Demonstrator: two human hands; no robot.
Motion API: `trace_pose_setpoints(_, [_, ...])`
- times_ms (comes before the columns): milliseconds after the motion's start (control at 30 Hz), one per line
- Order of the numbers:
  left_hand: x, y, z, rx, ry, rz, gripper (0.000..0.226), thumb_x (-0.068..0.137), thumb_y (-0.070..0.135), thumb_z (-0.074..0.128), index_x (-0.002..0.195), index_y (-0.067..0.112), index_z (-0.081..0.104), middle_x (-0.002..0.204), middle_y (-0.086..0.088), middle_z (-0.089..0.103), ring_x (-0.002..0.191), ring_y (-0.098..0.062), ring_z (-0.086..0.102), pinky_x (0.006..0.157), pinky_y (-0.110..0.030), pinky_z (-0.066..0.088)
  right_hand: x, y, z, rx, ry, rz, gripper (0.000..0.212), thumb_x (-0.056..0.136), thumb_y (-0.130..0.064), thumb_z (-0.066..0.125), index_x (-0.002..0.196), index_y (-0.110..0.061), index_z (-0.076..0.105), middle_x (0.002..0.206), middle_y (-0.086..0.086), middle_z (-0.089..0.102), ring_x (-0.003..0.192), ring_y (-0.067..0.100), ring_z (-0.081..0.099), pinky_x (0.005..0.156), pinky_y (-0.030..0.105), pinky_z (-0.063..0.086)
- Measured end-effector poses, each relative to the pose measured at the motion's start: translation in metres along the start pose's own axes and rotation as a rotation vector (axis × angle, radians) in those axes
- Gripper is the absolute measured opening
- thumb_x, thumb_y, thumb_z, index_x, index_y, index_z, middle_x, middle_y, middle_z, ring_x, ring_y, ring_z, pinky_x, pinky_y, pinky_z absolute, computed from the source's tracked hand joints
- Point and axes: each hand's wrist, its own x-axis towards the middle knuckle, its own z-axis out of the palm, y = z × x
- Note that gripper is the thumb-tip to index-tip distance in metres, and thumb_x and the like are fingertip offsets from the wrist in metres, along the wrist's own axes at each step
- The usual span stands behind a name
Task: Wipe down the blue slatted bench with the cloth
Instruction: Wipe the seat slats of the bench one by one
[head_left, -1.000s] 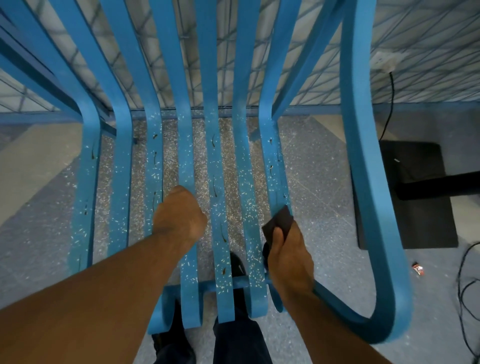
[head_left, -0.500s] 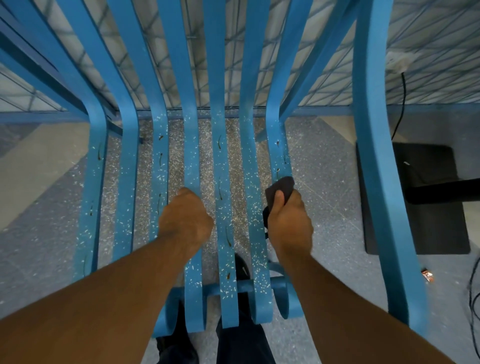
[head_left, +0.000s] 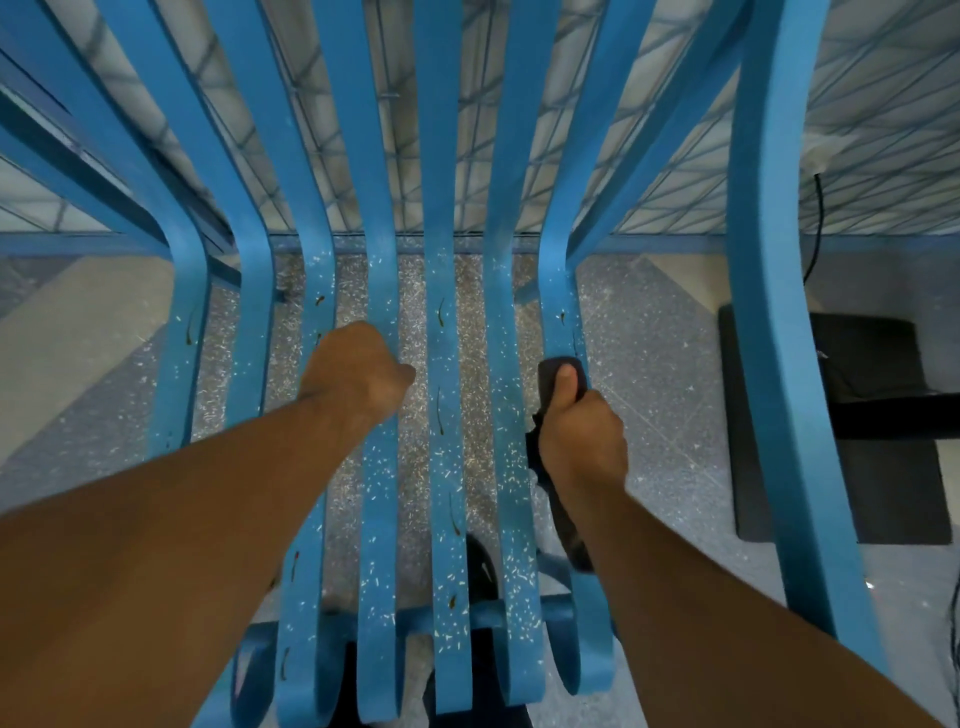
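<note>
Currently your right hand (head_left: 582, 441) pins the dark cloth (head_left: 558, 376) on the bench (head_left: 763, 364)'s rightmost seat slat; left hand (head_left: 358, 374) fisted bracing; press evenly.

The bench (head_left: 441, 467) fills the middle of the frame, its slats running top to bottom. The left hand (head_left: 358, 379) rests on the centre-left slats; the right hand (head_left: 582, 441) presses the cloth (head_left: 550, 374) on the right-hand slat. A mat (head_left: 872, 467) lies at right.
</note>
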Motion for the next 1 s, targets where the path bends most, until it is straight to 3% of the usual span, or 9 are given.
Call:
trace_pose_setpoints(100, [0.016,0.007,-0.002,0.083,-0.028,0.001,0.036,0.085,0.028,0.072,0.066,0.007,0.05,0.065,-0.006,0.055,0.055,-0.016,0.054,0.042,-0.021,0.035,0.01,-0.012,0.003,-0.032,0.069,-0.068,0.052,0.099,-0.058,0.02,0.104,-0.016,0.05,0.076,-0.004,0.052,0.075,0.026,0.056,0.065,0.034,0.037])
trace_pose_setpoints(167, [0.023,0.009,-0.003,0.123,-0.015,-0.014,0.036,0.086,0.026,0.071,0.065,0.007,0.05,0.064,-0.005,0.053,0.052,-0.015,0.052,0.039,-0.02,0.033,-0.002,-0.002,0.005,-0.054,0.118,-0.193,0.047,0.1,-0.051,0.025,0.121,-0.014,0.047,0.1,0.005,0.062,0.087,0.03,0.063,0.07,0.039,0.045])
trace_pose_setpoints(233, [0.025,0.011,-0.002,0.144,-0.002,-0.032,0.034,0.087,0.023,0.07,0.065,0.006,0.051,0.063,-0.005,0.054,0.051,-0.015,0.052,0.037,-0.019,0.032,-0.022,0.014,0.004,-0.065,0.11,-0.288,0.047,0.101,-0.045,0.029,0.137,-0.017,0.038,0.117,0.006,0.059,0.095,0.029,0.063,0.076,0.044,0.052])
trace_pose_setpoints(333, [0.024,0.01,0.002,0.16,0.014,-0.035,0.032,0.089,0.023,0.066,0.065,0.006,0.052,0.065,-0.006,0.055,0.053,-0.017,0.053,0.038,-0.021,0.034,-0.038,0.027,0.001,-0.076,0.05,-0.252,0.051,0.098,-0.047,0.028,0.142,-0.021,0.03,0.124,0.004,0.056,0.1,0.03,0.063,0.08,0.049,0.054])
trace_pose_setpoints(433, [0.024,0.01,0.004,0.185,0.025,-0.019,0.03,0.09,0.023,0.064,0.069,0.007,0.05,0.067,-0.004,0.052,0.057,-0.017,0.051,0.044,-0.024,0.037,-0.021,0.016,0.001,-0.062,0.011,-0.177,0.045,0.097,-0.055,0.028,0.123,-0.021,0.042,0.105,0.004,0.063,0.087,0.029,0.064,0.074,0.043,0.053])
trace_pose_setpoints(533, [0.026,0.009,0.005,0.195,0.022,0.002,0.027,0.09,0.024,0.064,0.074,0.008,0.05,0.072,-0.005,0.056,0.061,-0.018,0.052,0.05,-0.026,0.041,0.013,-0.008,0.003,-0.061,0.004,-0.104,0.045,0.095,-0.064,0.025,0.095,-0.022,0.043,0.072,-0.006,0.049,0.065,0.02,0.052,0.058,0.031,0.04])
trace_pose_setpoints(733, [0.031,0.005,0.007,0.22,0.018,0.002,0.033,0.09,0.027,0.064,0.068,0.014,0.043,0.064,0.002,0.043,0.053,-0.011,0.042,0.041,-0.021,0.031,0.063,-0.053,0.007,-0.009,0.069,-0.03,0.054,0.096,-0.064,0.021,0.089,-0.02,0.052,0.066,-0.007,0.042,0.057,0.011,0.045,0.052,0.028,0.032])
trace_pose_setpoints(867, [0.032,0.004,0.007,0.198,0.007,0.005,0.034,0.09,0.03,0.064,0.068,0.013,0.044,0.065,0.003,0.045,0.055,-0.01,0.044,0.041,-0.022,0.032,0.056,-0.054,0.007,-0.047,0.132,-0.214,0.046,0.102,-0.048,0.027,0.122,-0.012,0.048,0.089,0.001,0.054,0.084,0.028,0.061,0.064,0.033,0.039])
trace_pose_setpoints(1000, [0.03,0.005,0.005,0.168,0.0,-0.006,0.032,0.09,0.028,0.064,0.067,0.014,0.047,0.065,0.001,0.05,0.053,-0.01,0.045,0.042,-0.021,0.033,0.031,-0.034,0.003,-0.112,0.065,-0.379,0.056,0.102,-0.044,0.029,0.15,-0.017,0.018,0.133,0.01,0.049,0.104,0.033,0.06,0.082,0.047,0.051])
